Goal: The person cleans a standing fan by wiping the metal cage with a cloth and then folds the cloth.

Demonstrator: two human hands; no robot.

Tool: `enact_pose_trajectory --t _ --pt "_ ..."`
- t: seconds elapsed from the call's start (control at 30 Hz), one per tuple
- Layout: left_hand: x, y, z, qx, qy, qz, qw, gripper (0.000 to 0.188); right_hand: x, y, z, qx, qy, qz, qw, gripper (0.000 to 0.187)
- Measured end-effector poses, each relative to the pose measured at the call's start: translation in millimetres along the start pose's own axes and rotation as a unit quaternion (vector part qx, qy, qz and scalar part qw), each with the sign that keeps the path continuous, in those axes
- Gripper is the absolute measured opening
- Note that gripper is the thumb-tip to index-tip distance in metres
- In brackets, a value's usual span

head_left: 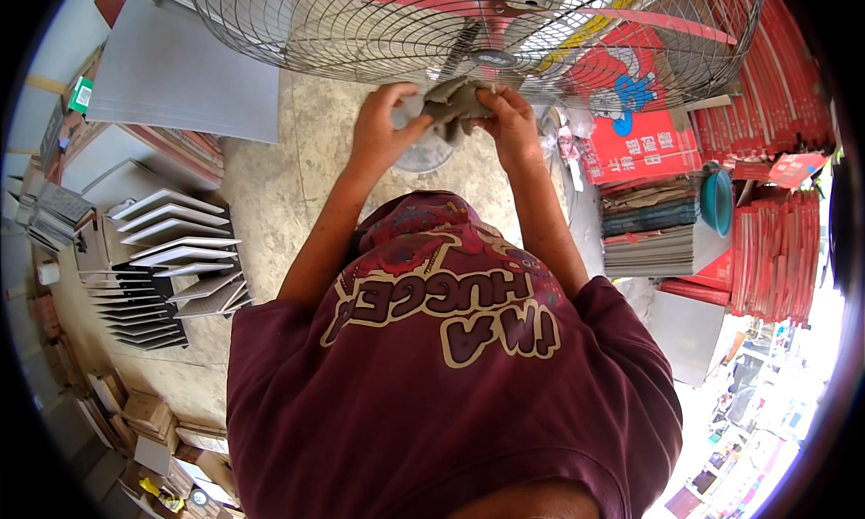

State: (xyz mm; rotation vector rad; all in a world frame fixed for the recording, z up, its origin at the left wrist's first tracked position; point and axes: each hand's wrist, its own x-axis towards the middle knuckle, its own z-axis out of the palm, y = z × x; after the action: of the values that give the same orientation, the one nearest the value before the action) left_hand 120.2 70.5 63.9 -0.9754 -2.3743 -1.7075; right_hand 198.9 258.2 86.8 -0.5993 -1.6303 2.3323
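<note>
A crumpled grey-brown rag [455, 103] is held up in front of me, just below the wire guard of a large fan [491, 58] with red blades. My right hand [512, 127] pinches the rag's right side between thumb and fingers. At its left side is my left hand [383, 127], with thumb and forefinger spread apart. The left thumb tip reaches the rag's edge, and the other left fingers are partly hidden. Behind the rag, part of the fan's round base [423, 159] shows on the floor.
A large grey panel [185, 73] stands at the far left, above a rack of sample tiles [176, 231]. On the right are stacked red cartons [775, 249], a red printed box [640, 150] and a teal basin [717, 204]. Wooden boxes [149, 411] lie at lower left.
</note>
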Motion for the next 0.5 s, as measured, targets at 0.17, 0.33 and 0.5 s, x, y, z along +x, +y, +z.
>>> enact_pose_trajectory --t 0.17,0.33,0.5 --pt "5 11 20 -0.124 -0.069 0.007 0.99 0.046 -12 -4 7 -0.051 -0.026 -0.014 0.998 0.019" --pt "7 12 18 -0.214 -0.145 -0.066 0.964 0.039 -17 -15 -5 -0.086 -0.05 -0.026 0.995 0.018" --pt "6 2 27 -0.192 -0.085 -0.061 0.976 0.017 -22 -16 -5 -0.085 -0.078 -0.036 0.993 0.016"
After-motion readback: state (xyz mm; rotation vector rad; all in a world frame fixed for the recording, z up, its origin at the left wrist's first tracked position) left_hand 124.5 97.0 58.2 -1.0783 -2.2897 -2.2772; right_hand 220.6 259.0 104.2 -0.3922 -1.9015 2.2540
